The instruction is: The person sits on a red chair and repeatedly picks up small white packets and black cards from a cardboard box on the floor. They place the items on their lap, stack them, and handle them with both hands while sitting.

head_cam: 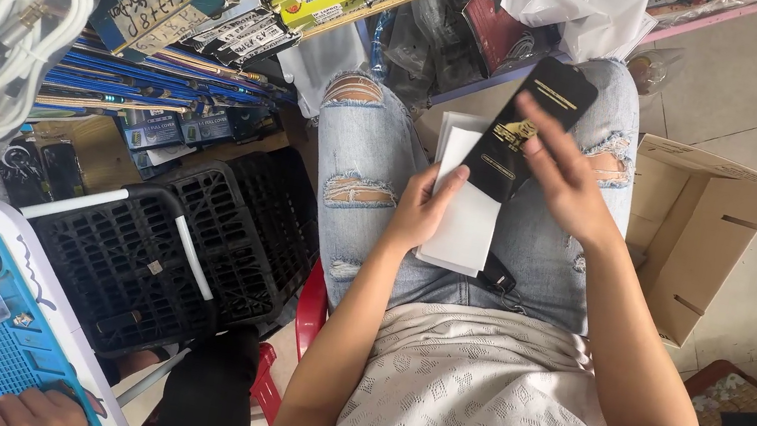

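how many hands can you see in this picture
3: the left hand grips white sleeves on the lap, the right hand holds a black packet, and another person's hand is at the bottom-left edge.

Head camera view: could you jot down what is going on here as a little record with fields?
Setting: person seated on a red chair, cluttered stall around them
Left hand: holds white sleeves over the lap
Right hand: grips a black flat packet above the sleeves
Left of the legs: black plastic baskets
Right of the legs: open cardboard box
Bottom left: another person's hand on a blue work mat
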